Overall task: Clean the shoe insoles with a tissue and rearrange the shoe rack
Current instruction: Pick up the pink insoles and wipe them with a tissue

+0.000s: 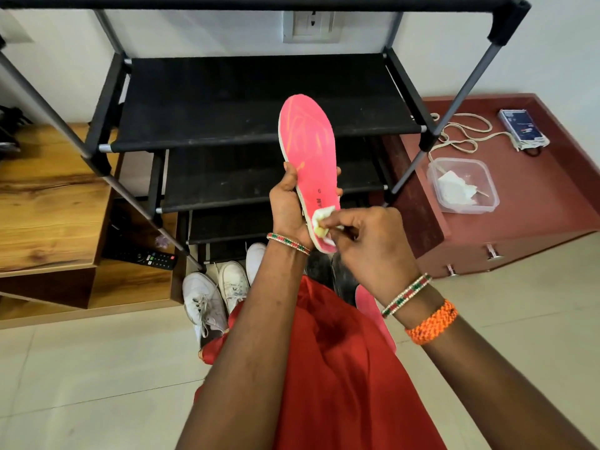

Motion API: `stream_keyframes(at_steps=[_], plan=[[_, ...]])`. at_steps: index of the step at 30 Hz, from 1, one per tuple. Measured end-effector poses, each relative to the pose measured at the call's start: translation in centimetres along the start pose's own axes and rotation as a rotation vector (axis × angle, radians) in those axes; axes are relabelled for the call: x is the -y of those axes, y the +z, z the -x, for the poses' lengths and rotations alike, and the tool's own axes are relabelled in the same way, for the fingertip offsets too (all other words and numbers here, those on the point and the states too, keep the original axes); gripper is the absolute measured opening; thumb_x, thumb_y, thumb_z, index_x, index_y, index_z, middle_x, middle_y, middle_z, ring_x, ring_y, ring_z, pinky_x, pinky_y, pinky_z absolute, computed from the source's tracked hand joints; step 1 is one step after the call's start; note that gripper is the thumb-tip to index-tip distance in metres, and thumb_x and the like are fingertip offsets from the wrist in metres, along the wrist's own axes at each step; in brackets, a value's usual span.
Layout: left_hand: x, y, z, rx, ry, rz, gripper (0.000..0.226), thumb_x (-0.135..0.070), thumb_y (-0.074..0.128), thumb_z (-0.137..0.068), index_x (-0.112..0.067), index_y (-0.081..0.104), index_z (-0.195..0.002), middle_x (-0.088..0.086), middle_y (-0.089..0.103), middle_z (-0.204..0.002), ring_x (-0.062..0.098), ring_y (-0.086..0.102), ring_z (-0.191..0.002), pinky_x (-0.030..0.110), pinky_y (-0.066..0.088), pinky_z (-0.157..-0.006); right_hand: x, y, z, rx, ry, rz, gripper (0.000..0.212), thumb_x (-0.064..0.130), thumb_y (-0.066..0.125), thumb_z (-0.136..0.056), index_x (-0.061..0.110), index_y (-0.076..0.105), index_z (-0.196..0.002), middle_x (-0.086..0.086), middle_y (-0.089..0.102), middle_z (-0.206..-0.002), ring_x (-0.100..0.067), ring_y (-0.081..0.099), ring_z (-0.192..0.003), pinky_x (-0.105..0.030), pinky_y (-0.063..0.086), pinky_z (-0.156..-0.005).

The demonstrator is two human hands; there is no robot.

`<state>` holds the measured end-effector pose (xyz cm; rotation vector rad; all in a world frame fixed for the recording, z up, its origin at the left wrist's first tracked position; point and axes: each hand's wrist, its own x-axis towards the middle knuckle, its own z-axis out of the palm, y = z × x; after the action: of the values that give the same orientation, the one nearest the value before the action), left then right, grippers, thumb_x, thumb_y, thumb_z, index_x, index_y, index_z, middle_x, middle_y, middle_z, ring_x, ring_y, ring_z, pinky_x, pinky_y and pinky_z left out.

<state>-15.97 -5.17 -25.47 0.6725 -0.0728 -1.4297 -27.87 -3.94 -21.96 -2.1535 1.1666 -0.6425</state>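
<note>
- Head view: a black metal-framed shoe rack with black fabric shelves (259, 102) stands against the wall, its shelves bare; a wooden side cabinet (48, 203) sits just beside its left edge and a low maroon drawer unit (519, 241) beside its right; pale floor tile lies open to the lower left and right.
- White lace-up sneakers (207, 303) stand on the floor at the rack's foot; a clear plastic box holding crumpled white tissue (462, 186) rests on the maroon unit.
- A pink foam insole with a white edge (308, 151) is held upright in front of the rack; a printed "9" reads near its heel, the lettering beside it too small to tell.
- The left hand (287, 206) grips the insole's lower half, thumb on the pink face, fingers curled behind.
- The right hand (367, 241) pinches a small folded white tissue (321, 219) against the insole's heel.
</note>
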Motion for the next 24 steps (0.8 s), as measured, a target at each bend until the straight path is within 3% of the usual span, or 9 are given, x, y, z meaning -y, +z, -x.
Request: stream_keyframes(at_steps=[3,9,13,16,21,24], plan=[[0.7,0.2,0.1,-0.008,-0.05,0.014,0.053,-0.051,0.028,-0.097,-0.007,0.055,-0.108,0.016,0.062,-0.089,0.023,0.06,-0.065,0.026,0.053,-0.058,0.0,0.2,-0.9,-0.063,-0.029,0.024,0.02,0.003,0.07,-0.078,0.016,0.076,-0.091,-0.003,0.074,-0.087,-0.018,0.069,-0.081,-0.036,0.056,-0.079],[-0.1,-0.5,0.0,-0.016,-0.046,0.033,0.053,-0.053,0.027,-0.095,-0.009,0.054,-0.109,0.014,0.062,-0.089,0.023,0.057,-0.056,0.025,0.05,-0.053,0.4,0.2,0.4,-0.001,-0.029,-0.026,0.019,0.003,0.071,-0.077,0.013,0.076,-0.092,-0.004,0.073,-0.093,-0.015,0.069,-0.081,-0.029,0.055,-0.079],[1.0,0.5,0.5,0.039,-0.094,0.074,0.052,-0.048,0.029,-0.097,-0.005,0.057,-0.105,0.013,0.066,-0.086,0.023,0.065,-0.074,0.029,0.056,-0.07,0.4,-0.1,-1.9,-0.087,-0.113,0.043,0.02,-0.001,0.068,-0.077,0.011,0.076,-0.09,-0.003,0.073,-0.091,-0.017,0.067,-0.082,-0.025,0.053,-0.08],[2.0,0.8,1.2,0.101,-0.146,0.072,0.049,-0.044,0.027,-0.099,-0.007,0.059,-0.101,0.007,0.07,-0.084,0.019,0.068,-0.082,0.028,0.056,-0.077,0.5,-1.0,-4.8,-0.132,-0.073,0.056,0.021,0.002,0.065,-0.082,0.015,0.074,-0.096,0.0,0.072,-0.098,-0.014,0.067,-0.091,-0.023,0.051,-0.087],[1.7,1.2,1.4,0.121,-0.138,0.031,0.042,-0.043,0.039,-0.088,-0.01,0.06,-0.103,0.006,0.071,-0.083,0.018,0.068,-0.081,0.027,0.055,-0.076,0.6,-1.2,-5.9,-0.118,-0.104,0.109,0.027,0.009,0.061,-0.085,0.021,0.068,-0.108,-0.003,0.071,-0.098,-0.022,0.066,-0.091,-0.039,0.054,-0.083],[1.6,1.2,1.0,0.097,-0.165,0.034,0.051,-0.046,0.034,-0.093,-0.005,0.064,-0.093,0.009,0.07,-0.078,0.02,0.069,-0.073,0.027,0.056,-0.07,0.4,-1.3,-3.9,-0.112,-0.086,0.095,0.022,0.012,0.065,-0.084,0.016,0.071,-0.105,-0.003,0.071,-0.103,-0.018,0.066,-0.094,-0.028,0.051,-0.088]])
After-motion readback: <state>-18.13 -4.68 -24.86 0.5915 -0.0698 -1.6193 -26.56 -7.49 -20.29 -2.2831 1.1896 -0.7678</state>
